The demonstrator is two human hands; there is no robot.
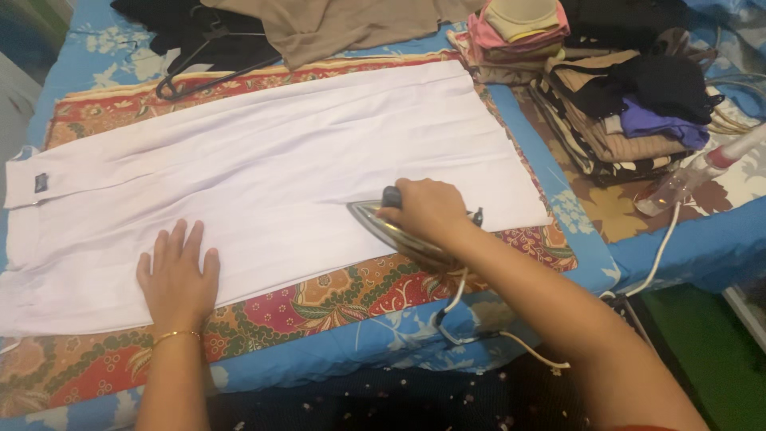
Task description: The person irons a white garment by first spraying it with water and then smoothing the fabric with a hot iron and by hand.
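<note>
While we work on the bed (686,239), covered in a blue flowered sheet, a red patterned cloth (319,295) serves as the pressing pad. On it the white garment (279,168) lies flat, reaching from the left edge of view almost to the pad's right end, with long pleat-like folds running along its length.

Beyond its right end stands a stack of folded clothes (606,104); a tan cloth (343,28) and a black hanger (199,68) lie at the far side.

Our right hand (427,209) is closed around the handle of the iron (391,231), which sits on the garment's near right edge, its tip pointing left. Our left hand (177,275) is spread wide, palm down, flat on the near edge of the garment, well apart from the iron.

For a clean result, we judge it best to keep the flat hand holding the fabric taut ahead of the iron, run the iron along the folds and not across them, and keep the fingers away from the plate.

A spray bottle (694,172) lies on the sheet at right; its contents cannot be made out. The iron's cord (463,319) drops over the bed edge, and its plug is out of view. The garment's left end is cut off, so we cannot tell its kind.
</note>
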